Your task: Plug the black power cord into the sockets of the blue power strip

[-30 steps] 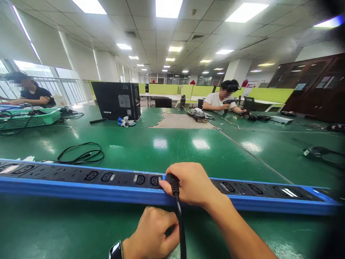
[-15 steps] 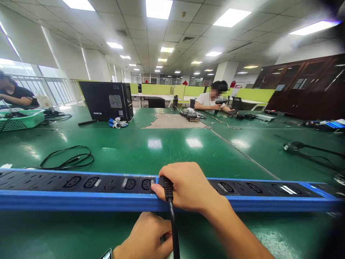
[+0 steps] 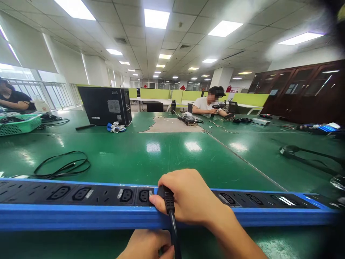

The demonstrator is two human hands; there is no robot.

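Note:
A long blue-edged power strip (image 3: 81,218) with black sockets lies across the view in front of me. My right hand (image 3: 188,198) is closed around a black power plug (image 3: 169,200) at the strip's middle, its thumb along the near side. The hand hides the socket underneath, so how deep the plug sits cannot be seen. From the plug a black cable (image 3: 176,233) hangs toward me. My left hand (image 3: 151,244) is below the strip's front edge, fingers curled beside the cable. Whatever those fingers hold is hidden behind the cable and cut off by the frame.
On the green table (image 3: 129,151) lies a coiled black cable (image 3: 64,167). Farther back stand a black computer case (image 3: 105,106), blue-white gloves (image 3: 116,127) and a green basket (image 3: 20,125). A co-worker (image 3: 208,104) sits opposite; another person (image 3: 16,97) is at far left.
The view has tilted up slightly, so the strip and both hands appear lower. My right hand keeps its grip on the plug; more of the left hand is cut off below.

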